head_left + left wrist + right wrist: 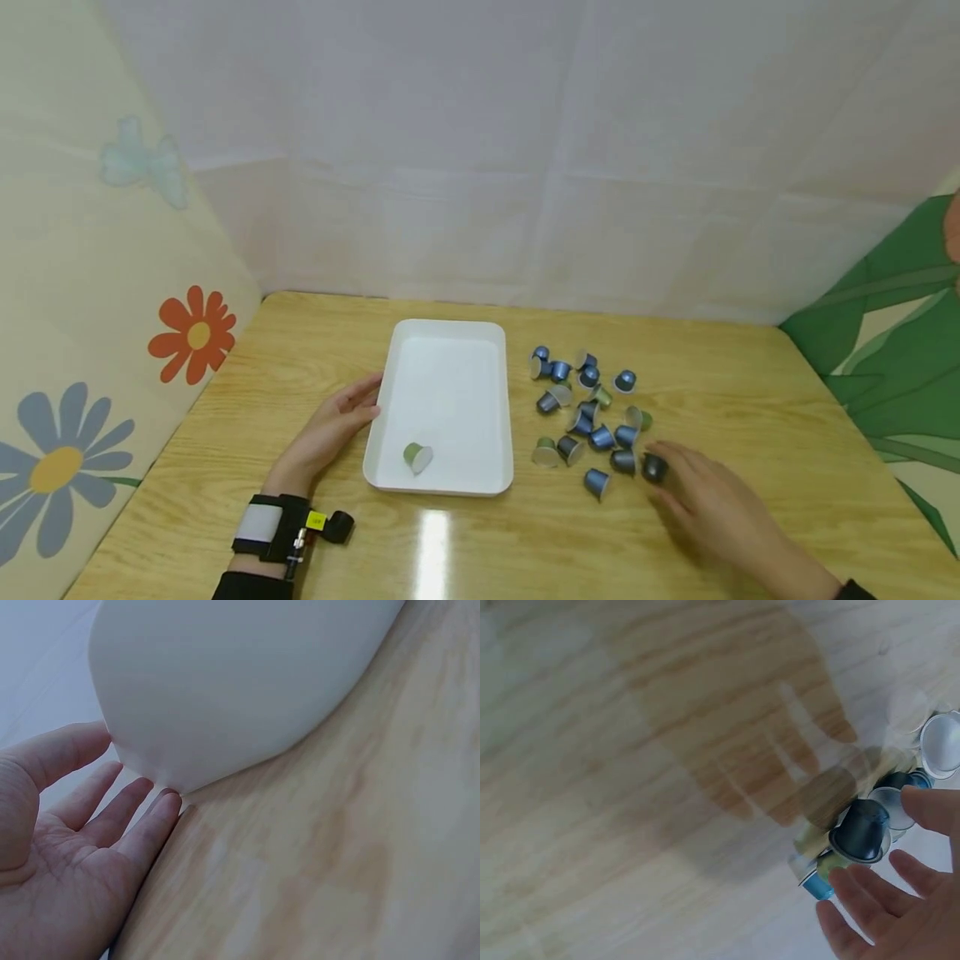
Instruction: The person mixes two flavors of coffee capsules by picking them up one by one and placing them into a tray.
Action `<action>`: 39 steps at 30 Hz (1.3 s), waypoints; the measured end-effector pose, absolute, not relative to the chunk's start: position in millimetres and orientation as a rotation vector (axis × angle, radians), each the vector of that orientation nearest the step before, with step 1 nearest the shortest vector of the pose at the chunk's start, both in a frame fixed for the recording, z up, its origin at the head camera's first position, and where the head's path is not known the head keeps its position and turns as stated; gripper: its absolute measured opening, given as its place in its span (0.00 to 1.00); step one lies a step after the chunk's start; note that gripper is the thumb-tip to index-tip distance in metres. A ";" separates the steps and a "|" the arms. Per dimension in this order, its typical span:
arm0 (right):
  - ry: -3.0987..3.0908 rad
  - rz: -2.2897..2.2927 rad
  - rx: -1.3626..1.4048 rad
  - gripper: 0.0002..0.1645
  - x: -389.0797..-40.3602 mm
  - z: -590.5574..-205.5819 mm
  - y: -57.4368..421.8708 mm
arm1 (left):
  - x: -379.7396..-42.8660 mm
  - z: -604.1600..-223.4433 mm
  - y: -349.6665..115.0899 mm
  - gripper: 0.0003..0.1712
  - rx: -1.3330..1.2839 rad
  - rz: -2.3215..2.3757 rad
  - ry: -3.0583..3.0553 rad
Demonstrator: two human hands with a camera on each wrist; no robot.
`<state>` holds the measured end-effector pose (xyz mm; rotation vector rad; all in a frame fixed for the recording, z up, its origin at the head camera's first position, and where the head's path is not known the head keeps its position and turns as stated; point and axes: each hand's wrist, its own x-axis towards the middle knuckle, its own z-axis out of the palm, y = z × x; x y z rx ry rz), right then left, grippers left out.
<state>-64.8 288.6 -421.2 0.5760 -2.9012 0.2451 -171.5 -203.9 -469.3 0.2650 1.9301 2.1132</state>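
Observation:
My left hand touches the left side of a white rectangular tray with its thumb and fingertips. In the left wrist view, the fingers reach the tray's wall and are only slightly bent. A green coffee capsule with a pale lid lies on its side inside the tray, near the front. My right hand is spread around a dark coffee capsule at the right of the pile. The right wrist view has that dark capsule between thumb and fingertips, with a gap at the thumb.
Several blue, dark and green capsules lie scattered right of the tray, among them a blue capsule at the front and another blue capsule at the back. The wooden table meets a white cloth backdrop behind.

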 end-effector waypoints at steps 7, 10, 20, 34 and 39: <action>-2.986 0.235 0.501 0.33 -63.8 -426.8 287.0 | -171.8 -474.5 -205.4 0.36 0.258 2.098 1.942; -3.009 0.222 0.484 0.30 -64.7 -428.8 286.6 | -172.3 -474.1 -205.2 0.36 0.255 2.096 1.944; -2.987 0.227 0.472 0.27 -65.2 -432.0 288.9 | -172.6 -469.1 -204.0 0.36 0.254 2.100 1.939; -3.015 0.216 0.430 0.23 -64.9 -432.0 289.7 | -172.0 -469.8 -205.8 0.36 0.284 2.099 1.964; -3.000 0.234 0.438 0.22 -63.4 -429.5 288.0 | -172.2 -469.4 -204.0 0.36 0.281 2.093 1.957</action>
